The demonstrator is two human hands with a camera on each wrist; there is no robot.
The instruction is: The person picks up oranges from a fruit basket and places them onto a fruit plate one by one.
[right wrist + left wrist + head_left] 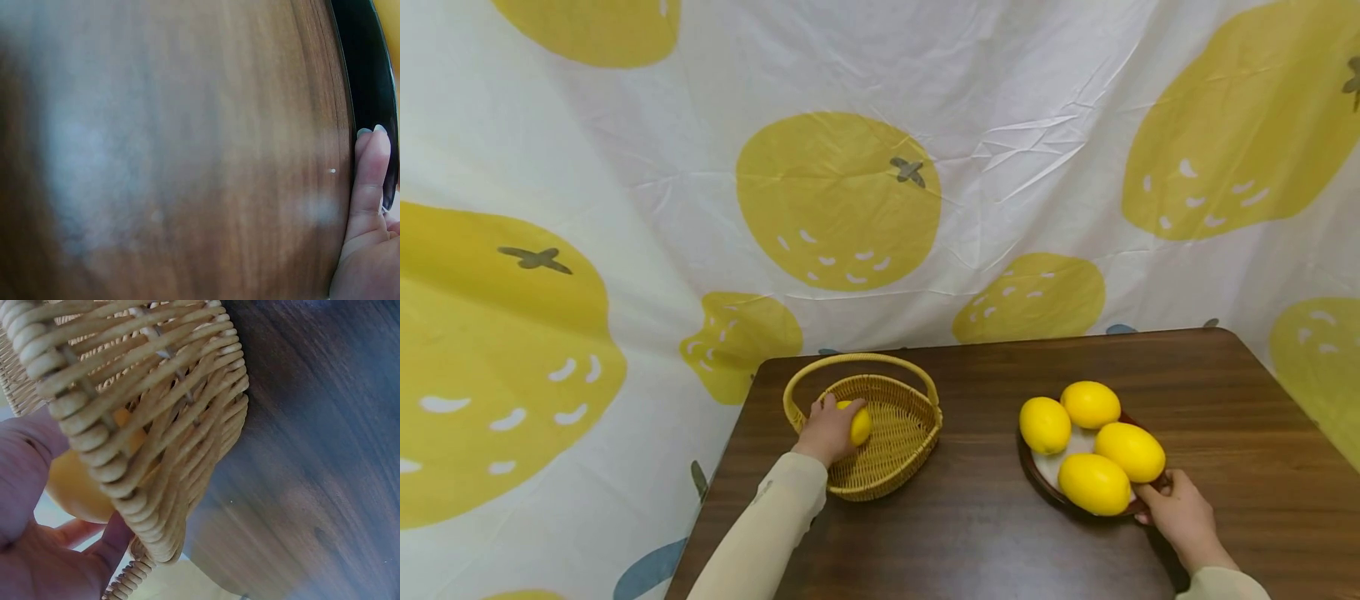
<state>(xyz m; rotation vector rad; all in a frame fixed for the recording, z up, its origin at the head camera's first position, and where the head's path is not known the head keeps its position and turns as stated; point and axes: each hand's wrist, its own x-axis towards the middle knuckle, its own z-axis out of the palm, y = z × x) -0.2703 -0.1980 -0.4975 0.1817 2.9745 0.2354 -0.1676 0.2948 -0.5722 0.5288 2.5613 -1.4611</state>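
My left hand [829, 429] grips a yellow lemon [861, 426] inside the left part of a wicker basket [904, 454] with an arched handle. From the left wrist, the lemon [78, 487] shows between thumb and fingers, partly hidden behind the woven basket wall [169, 425]. Over on the right, several lemons [1094, 485] lie on a dark-rimmed plate [1034, 472] with a pale inside. My right hand [1183, 515] holds the plate's near right edge, thumb at the rim. Its fingers [372, 156] lie along the plate's dark outer side [369, 69] in the right wrist view.
Basket and plate stand apart on a dark brown wooden table [977, 517], the basket nearer the left edge. Behind the table and along its sides hangs a white cloth [1000, 100] printed with large yellow lemons.
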